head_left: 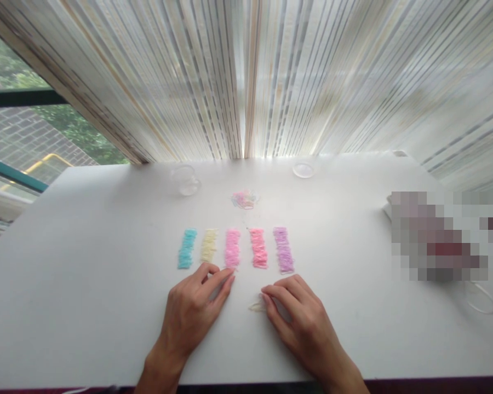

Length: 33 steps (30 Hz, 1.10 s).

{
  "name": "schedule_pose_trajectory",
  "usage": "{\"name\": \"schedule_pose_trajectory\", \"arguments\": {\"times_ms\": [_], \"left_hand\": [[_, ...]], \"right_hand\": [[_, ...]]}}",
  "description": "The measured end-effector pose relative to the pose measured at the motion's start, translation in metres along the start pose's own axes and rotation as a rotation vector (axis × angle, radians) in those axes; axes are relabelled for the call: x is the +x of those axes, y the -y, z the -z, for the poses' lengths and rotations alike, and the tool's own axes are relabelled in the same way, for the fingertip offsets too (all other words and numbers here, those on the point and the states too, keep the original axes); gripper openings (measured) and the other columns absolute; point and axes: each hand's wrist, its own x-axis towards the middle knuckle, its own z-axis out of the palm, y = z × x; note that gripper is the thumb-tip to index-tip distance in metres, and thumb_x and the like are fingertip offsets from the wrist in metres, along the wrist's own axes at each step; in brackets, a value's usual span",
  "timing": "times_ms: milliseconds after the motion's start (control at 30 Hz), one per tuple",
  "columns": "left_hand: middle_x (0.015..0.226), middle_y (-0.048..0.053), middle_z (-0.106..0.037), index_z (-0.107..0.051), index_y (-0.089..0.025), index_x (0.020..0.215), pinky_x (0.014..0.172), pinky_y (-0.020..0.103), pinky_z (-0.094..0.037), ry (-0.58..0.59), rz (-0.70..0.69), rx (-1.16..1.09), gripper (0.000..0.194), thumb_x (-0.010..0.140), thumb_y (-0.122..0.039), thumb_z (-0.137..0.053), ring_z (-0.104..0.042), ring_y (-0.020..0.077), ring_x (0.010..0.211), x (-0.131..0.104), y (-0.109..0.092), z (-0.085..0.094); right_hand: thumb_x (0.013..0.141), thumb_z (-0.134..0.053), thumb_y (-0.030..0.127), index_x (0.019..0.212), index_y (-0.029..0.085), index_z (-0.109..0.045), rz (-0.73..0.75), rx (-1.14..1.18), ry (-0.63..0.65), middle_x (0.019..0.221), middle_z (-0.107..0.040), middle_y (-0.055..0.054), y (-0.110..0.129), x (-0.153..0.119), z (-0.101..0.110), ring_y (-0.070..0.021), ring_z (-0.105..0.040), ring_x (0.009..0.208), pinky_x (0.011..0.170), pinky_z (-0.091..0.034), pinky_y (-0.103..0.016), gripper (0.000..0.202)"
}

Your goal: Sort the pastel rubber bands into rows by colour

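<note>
Small rubber bands lie in several upright columns sorted by colour: teal (187, 248), pale yellow (208, 245), pink (232, 247), coral pink (258, 248) and purple (284, 249). At the lower end of the pink column, my left hand (199, 301) has thumb and forefinger nearly together, with a bit of pink band at the fingertips. My right hand (298, 312) rests on the table below the coral and purple columns. Its fingertips pinch some pale, cream-coloured rubber bands (256, 307), partly hidden by the fingers.
A loose pile of mixed bands (245, 200) lies behind the columns. Farther back stand a clear plastic container (187, 183) and a round clear lid (303, 171). A blurred-out object (439, 235) with a white loop sits on the right of the white table (86, 262). Striped curtains hang behind.
</note>
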Motion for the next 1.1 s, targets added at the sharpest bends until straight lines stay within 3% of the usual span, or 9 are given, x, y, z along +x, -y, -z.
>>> {"name": "schedule_pose_trajectory", "arguments": {"times_ms": [267, 467, 700, 867, 1100], "left_hand": [[0.084, 0.000, -0.069, -0.076, -0.021, 0.101, 0.058, 0.021, -0.050, -0.039, -0.011, -0.004, 0.025, 0.103, -0.029, -0.052, -0.065, 0.0114, 0.062, -0.003, -0.001, 0.004], [0.090, 0.002, -0.071, -0.073, -0.022, 0.099, 0.064, 0.024, -0.054, -0.007, -0.051, -0.131, 0.023, 0.103, -0.028, -0.051, -0.070, 0.0145, 0.071, -0.008, -0.015, 0.011], [0.094, 0.002, -0.070, -0.071, -0.024, 0.105, 0.065, 0.027, -0.055, 0.122, -0.079, -0.179, 0.013, 0.093, -0.025, -0.067, -0.069, 0.0172, 0.071, -0.018, -0.039, -0.002], [0.090, 0.000, -0.070, -0.074, -0.025, 0.096, 0.065, 0.025, -0.053, 0.108, -0.079, -0.194, 0.009, 0.094, -0.021, -0.066, -0.067, 0.0154, 0.069, -0.022, -0.038, -0.004], [0.094, 0.000, -0.070, -0.072, -0.025, 0.102, 0.066, 0.027, -0.054, 0.153, -0.056, -0.231, 0.011, 0.095, -0.021, -0.065, -0.070, 0.0172, 0.073, -0.018, -0.036, -0.001]], "right_hand": [[0.098, -0.056, 0.016, 0.106, 0.023, -0.067, -0.085, -0.030, -0.100, 0.092, -0.068, -0.006, -0.001, -0.008, 0.010, -0.0229, -0.066, 0.087, 0.075, -0.058, -0.036, 0.016], [0.097, -0.059, 0.018, 0.101, 0.024, -0.068, -0.087, -0.102, -0.016, 0.089, -0.066, -0.006, 0.002, -0.020, 0.020, -0.0234, -0.065, 0.085, 0.073, -0.057, -0.036, 0.011], [0.094, -0.062, 0.013, 0.094, 0.022, -0.066, -0.079, -0.138, 0.075, 0.088, -0.065, -0.004, 0.006, -0.012, 0.010, -0.0235, -0.064, 0.085, 0.076, -0.056, -0.039, 0.009], [0.094, -0.062, 0.014, 0.089, 0.022, -0.064, -0.074, -0.132, 0.079, 0.087, -0.065, -0.004, 0.006, -0.012, 0.011, -0.0230, -0.063, 0.084, 0.076, -0.055, -0.038, 0.010], [0.095, -0.062, 0.016, 0.093, 0.021, -0.067, -0.154, -0.111, 0.098, 0.090, -0.065, -0.004, 0.010, -0.009, 0.012, -0.0230, -0.063, 0.089, 0.080, -0.054, -0.037, 0.007]]}}
